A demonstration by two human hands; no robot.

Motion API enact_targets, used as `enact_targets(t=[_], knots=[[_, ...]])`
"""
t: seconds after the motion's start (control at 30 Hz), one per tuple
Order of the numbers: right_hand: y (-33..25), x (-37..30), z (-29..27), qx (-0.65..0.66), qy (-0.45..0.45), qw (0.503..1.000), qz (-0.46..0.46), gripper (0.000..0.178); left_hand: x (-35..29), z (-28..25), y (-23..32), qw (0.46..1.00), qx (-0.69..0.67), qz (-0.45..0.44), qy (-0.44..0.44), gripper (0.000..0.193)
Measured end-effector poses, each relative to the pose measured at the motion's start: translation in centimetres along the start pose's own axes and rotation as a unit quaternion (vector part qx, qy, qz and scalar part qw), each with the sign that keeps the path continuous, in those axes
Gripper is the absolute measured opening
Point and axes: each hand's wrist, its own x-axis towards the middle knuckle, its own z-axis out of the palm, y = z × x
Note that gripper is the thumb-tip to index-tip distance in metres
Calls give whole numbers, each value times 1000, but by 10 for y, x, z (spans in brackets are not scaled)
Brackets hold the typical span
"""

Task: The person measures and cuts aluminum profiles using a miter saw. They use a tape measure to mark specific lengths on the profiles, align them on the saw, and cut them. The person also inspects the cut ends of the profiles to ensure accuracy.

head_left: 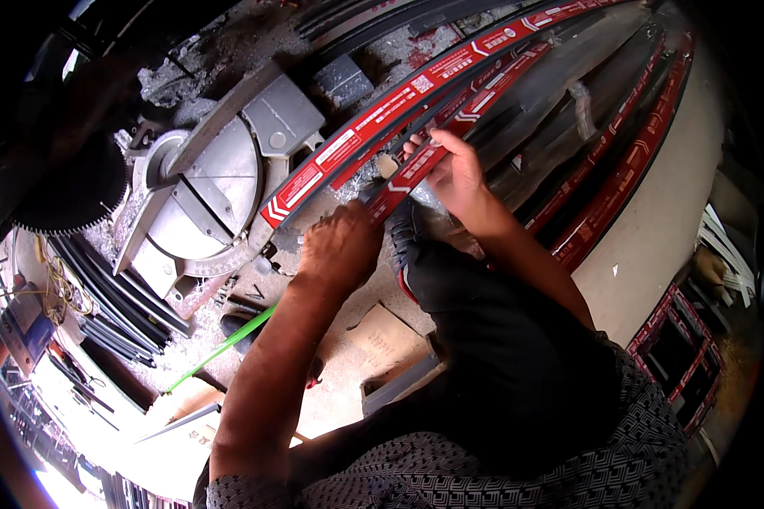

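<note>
Passing from left grip (339,243) through right grip (458,176): red strip (410,176).

The person wears a short-sleeved dark shirt (399,471) printed with pale nested angular lines, plain black trousers (501,331) and a dark shoe (402,233) with pale lace-like stripes and a red edge, while the forearms (272,365), left hand (339,246) and right hand (458,176) are bare.

pale floor (329,411) | mitre saw (221,182) | black strips (115,293) | cardboard (384,341) | silvery shavings (178,82)
</note>
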Motion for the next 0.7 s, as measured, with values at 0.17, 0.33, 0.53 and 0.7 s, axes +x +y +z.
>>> enact_targets(t=[0.17,0.33,0.53,0.7], knots=[[-16,12,7,80,28,996,-29,12,-32,5,-20,999,-27,-16,-7,34],[-44,16,14,105,-7,989,-107,12,-63,27,-61,998,-27,18,45,37],[-56,1,35,125,-32,986,-104,14,-91,41,-86,997,-29,9,74,43],[-67,-18,99,75,-81,984,-143,20,-113,23,-86,990,-35,-23,135,62]])
